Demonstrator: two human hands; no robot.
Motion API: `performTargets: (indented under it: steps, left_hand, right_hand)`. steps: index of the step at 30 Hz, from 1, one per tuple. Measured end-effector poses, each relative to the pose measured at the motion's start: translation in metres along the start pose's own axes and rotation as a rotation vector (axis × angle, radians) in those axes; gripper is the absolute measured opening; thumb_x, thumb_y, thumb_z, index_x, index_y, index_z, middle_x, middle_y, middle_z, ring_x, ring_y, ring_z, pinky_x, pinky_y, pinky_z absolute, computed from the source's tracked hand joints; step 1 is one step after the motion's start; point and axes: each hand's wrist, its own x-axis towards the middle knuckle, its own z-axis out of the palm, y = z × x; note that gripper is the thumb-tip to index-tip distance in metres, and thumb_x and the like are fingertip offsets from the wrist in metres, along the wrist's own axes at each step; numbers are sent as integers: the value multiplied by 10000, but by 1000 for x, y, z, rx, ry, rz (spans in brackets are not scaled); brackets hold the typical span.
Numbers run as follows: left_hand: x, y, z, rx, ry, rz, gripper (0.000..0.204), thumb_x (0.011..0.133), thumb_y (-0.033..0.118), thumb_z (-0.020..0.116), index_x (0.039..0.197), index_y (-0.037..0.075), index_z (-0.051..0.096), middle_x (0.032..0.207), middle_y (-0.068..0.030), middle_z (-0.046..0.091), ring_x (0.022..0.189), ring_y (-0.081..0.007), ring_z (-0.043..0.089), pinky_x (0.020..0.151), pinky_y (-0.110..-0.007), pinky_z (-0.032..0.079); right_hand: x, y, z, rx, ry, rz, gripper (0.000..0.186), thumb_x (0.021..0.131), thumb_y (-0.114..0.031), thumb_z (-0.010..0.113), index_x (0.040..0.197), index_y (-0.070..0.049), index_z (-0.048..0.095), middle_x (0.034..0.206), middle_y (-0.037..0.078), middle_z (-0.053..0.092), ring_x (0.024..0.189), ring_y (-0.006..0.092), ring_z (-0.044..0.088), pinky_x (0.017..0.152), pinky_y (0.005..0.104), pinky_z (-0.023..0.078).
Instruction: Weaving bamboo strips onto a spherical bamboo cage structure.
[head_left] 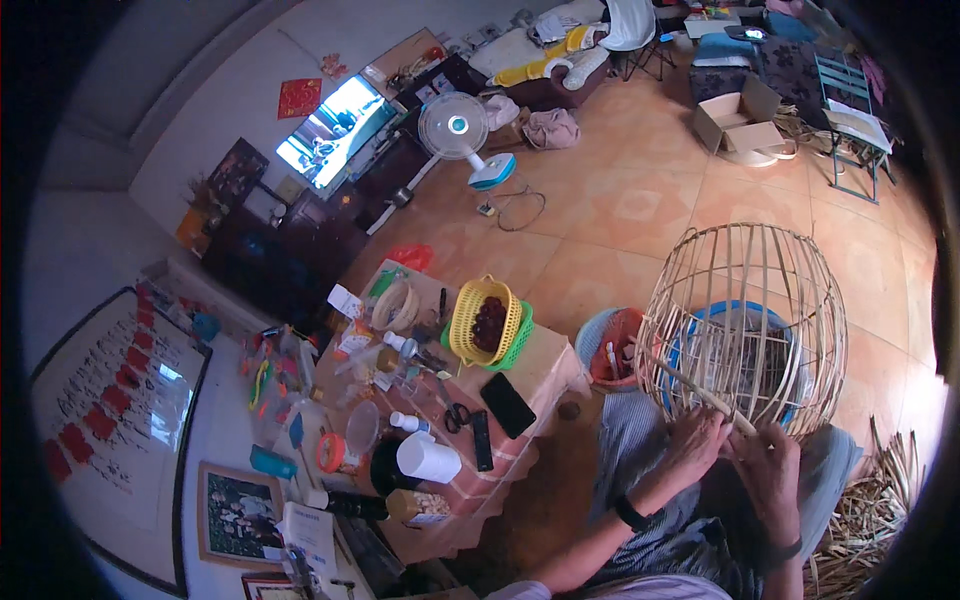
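left hand (pixel 697 438) curled; right hand (pixel 765 465) gripping

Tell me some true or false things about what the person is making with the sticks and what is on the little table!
1. Both hands are at the bottom edge of a round cage-like bamboo frame. True: the left hand and right hand meet there, at a thin bamboo strip.
2. The frame is fully covered with woven sides. False: it is open ribs, and you can see through it.
3. A yellow basket holding dark fruit sits on the table. True.
4. The white fan stands on the table. False: it stands on the tiled floor, farther away.
5. A dark phone lies flat on the table. True.
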Motion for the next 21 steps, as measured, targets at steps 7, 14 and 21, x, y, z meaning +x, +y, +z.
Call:
performTargets:
  steps: [7,14,21]
  left_hand:
    - [-5,7,-5,-101,-25,-73,160,1051,119,604,1171,14,597,1101,-239,651,1054,-434,622,930,-511,491]
    - [-13,-4,-12,-113,29,55,158,989,7,624,1145,29,636,1086,-194,701,1015,-415,673,871,-493,527]
    - [-8,-7,-11,-89,-5,63,123,934,20,627,1057,9,635,1006,-188,649,991,-399,648,865,-493,514]
  right_hand:
    - [-23,9,-16,665,-72,587,175,1006,-216,722,971,-85,611,788,-16,676,568,43,472,487,262,357]
    - [15,-10,8,-416,-149,-102,334,869,-294,843,996,-59,642,719,163,708,588,327,682,538,410,503]
    - [-8,4,-6,-113,-131,156,284,967,-287,789,947,-34,660,730,103,712,582,272,681,529,369,515]
